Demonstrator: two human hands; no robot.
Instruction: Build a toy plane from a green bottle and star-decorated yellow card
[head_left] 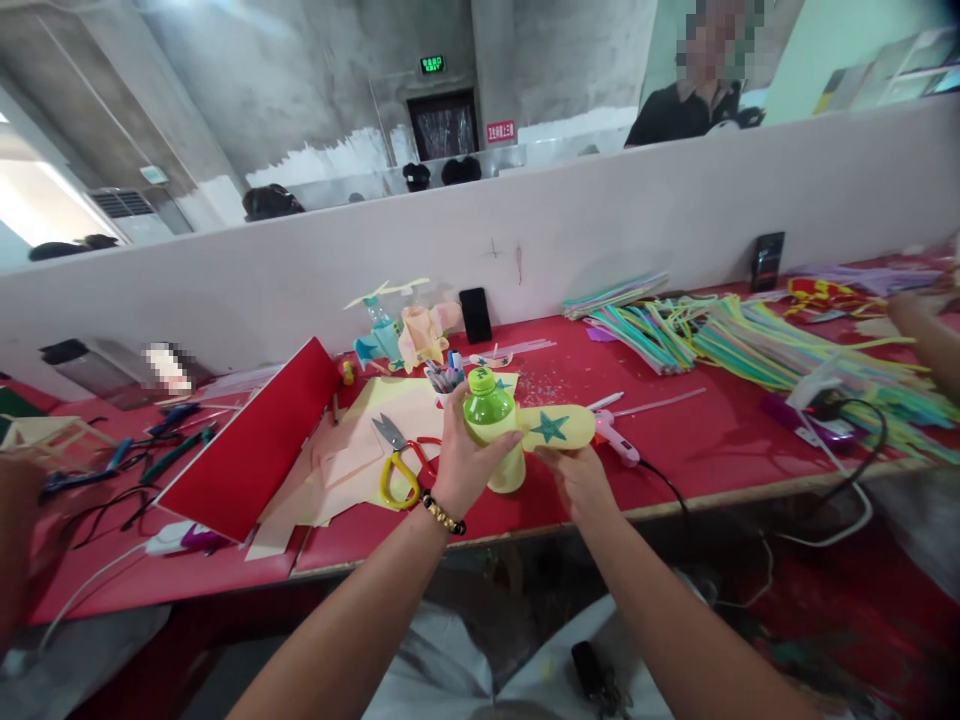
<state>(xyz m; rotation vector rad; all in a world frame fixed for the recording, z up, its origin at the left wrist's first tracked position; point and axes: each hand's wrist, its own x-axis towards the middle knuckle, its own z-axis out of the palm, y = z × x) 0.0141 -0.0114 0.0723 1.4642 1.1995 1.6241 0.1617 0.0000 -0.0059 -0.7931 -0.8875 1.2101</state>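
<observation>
A green plastic bottle [491, 408] wrapped in pale yellow paper stands upright near the table's front edge. My left hand [466, 458] is wrapped round its left side, thumb across the front. A rounded yellow paper strip with a blue-green star, a paper wing [577, 428], sticks out from the bottle's right side. My right hand [576, 475] pinches this wing from below. Scissors [400, 478] with red and yellow handles lie left of my left hand. A pink glue gun [619, 440] rests just right of the wing.
Pale paper sheets [356, 415] and a standing red board [255, 440] are at the left. Behind the bottle are a pen cup [445, 378], paper-dressed bottles [401, 335] and a phone [475, 314]. Coloured strips [750, 335] cover the right side. Other people's arms [930, 335] show at both edges.
</observation>
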